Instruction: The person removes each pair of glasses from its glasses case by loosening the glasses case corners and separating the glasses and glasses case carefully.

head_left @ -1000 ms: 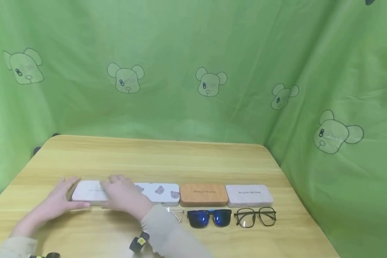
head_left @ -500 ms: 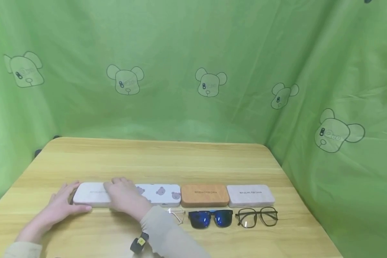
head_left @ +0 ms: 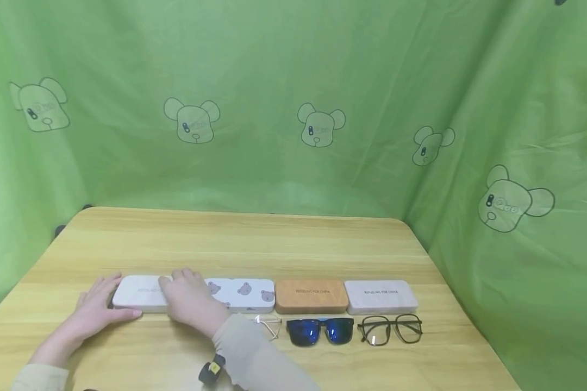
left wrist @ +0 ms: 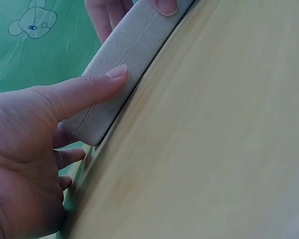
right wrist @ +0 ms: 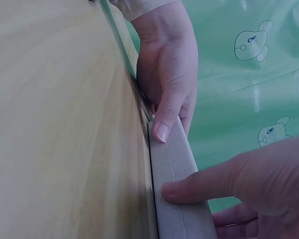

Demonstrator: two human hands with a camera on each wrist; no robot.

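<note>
A pale grey-white glasses case with lettering on its lid lies closed at the left end of a row of cases. My left hand holds its left end, the thumb along the front side and the fingers behind. Toward the other end, my right hand grips the same case, its thumb on the front seam and its fingers at the back. That hand covers the case's right end and part of the neighbouring white bear-print case.
Farther right stand a brown case and another pale case. In front lie thin-framed glasses, partly hidden by the right sleeve, blue-lensed sunglasses and dark-framed glasses. A green curtain hangs behind the wooden table.
The right hand has shifted slightly right along the pale case and is now steady. The left hand has settled a little at its end. The head view has shifted slightly.
</note>
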